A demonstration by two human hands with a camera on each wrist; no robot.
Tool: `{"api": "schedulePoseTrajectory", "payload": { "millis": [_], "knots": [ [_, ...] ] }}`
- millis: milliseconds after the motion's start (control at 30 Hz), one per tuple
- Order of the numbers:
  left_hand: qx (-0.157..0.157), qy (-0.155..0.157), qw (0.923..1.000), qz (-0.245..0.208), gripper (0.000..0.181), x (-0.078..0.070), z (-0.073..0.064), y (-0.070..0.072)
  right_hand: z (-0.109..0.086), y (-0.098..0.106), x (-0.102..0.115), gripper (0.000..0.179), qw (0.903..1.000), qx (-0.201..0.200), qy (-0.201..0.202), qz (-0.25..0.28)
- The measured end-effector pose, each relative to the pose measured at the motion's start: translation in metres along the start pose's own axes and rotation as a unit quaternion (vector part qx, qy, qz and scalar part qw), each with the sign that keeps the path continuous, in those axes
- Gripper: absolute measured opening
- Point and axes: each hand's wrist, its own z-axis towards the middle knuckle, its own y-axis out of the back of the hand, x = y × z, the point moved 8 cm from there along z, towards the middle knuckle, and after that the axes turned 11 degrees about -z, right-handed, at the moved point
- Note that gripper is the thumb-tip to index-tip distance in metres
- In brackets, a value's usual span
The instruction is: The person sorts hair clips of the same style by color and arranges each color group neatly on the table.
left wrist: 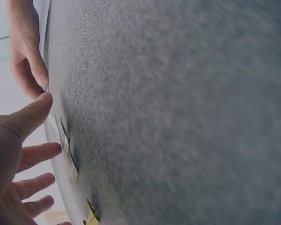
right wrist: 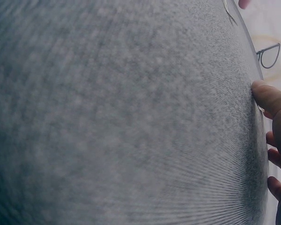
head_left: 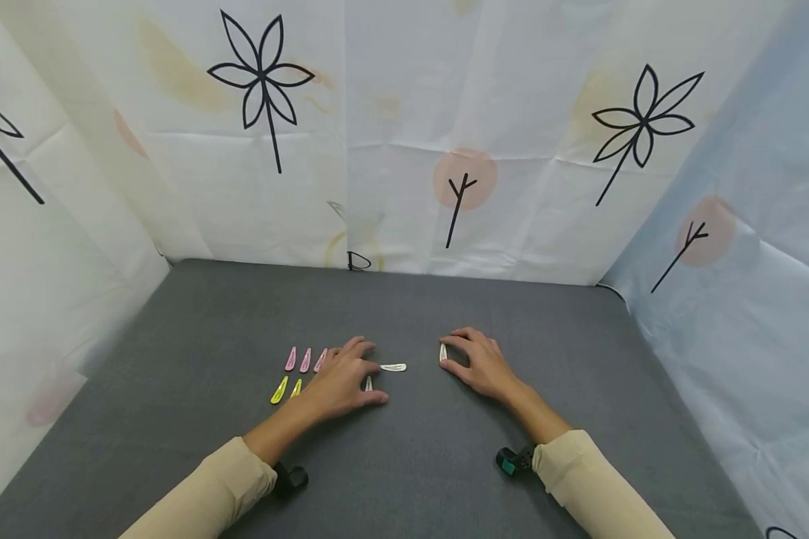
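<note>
Snap hair clips lie on a grey table [head_left: 404,464]. My left hand [head_left: 343,380] hovers over them with fingers spread, holding nothing. Between its thumb and index finger shows one white hair clip [head_left: 368,384]; another white hair clip [head_left: 394,367] lies sideways just beyond the index fingertip. Farther right, my right hand [head_left: 480,364] has a third white hair clip [head_left: 443,353] between thumb and index fingertips, at the table surface. Left of my left hand are pink hair clips [head_left: 291,358] in a row, above yellow hair clips [head_left: 279,390]. That hand partly covers both rows.
A pale cloth wall [head_left: 404,112] with plant drawings rises behind the table, and more cloth [head_left: 754,299] stands along the right side. Dark wrist cameras [head_left: 512,460] sit below both sleeves.
</note>
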Motion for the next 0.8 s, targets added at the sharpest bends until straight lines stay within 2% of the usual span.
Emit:
{"api": "schedulePoseTrajectory", "payload": {
  "millis": [233,600,800],
  "knots": [
    [0.001,0.029,0.9995,0.015,0.05,0.002,0.007,-0.004,0.0,-0.002,-0.001,0.044,1.0,-0.003,-0.001,-0.002],
    [0.015,0.051,0.9984,0.016,0.056,0.006,0.014,-0.007,0.0,-0.002,-0.002,0.045,1.0,0.0,-0.003,0.004],
    [0.012,0.05,0.9986,0.015,0.057,0.008,0.018,-0.008,0.0,-0.002,-0.002,0.045,1.0,0.0,-0.003,0.004]
  ]
}}
